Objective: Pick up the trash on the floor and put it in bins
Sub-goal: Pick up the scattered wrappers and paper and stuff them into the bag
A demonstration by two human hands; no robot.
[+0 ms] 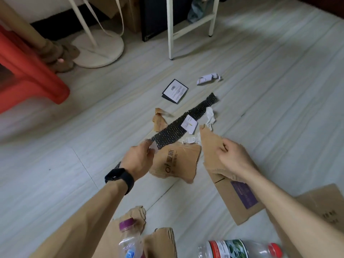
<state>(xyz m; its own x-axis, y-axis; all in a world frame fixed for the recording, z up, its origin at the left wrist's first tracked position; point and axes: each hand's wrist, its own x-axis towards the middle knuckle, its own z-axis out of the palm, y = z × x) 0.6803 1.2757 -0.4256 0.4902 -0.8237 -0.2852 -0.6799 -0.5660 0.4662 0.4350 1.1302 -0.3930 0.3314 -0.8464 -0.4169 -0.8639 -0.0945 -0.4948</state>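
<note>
My left hand [138, 159] pinches the near end of a long black bubble-wrap strip [184, 121] that carries a white label; the strip stretches away over the floor. In my right hand [232, 159] is a torn brown cardboard piece [210, 144]. Between both hands lies a printed brown cardboard scrap [176, 164]. Farther off on the floor lie a black-and-white card [175, 91], a crumpled white paper [209, 78], a small brown scrap [160, 118] and white crumpled paper [210, 118].
A red plastic stool [28, 75] stands at the left, a round white stand base [100, 51] behind it, and white frame legs [170, 28] at the back. Near me lie two plastic bottles [130, 239] [240, 249], a purple-labelled cardboard sheet [236, 200] and more cardboard.
</note>
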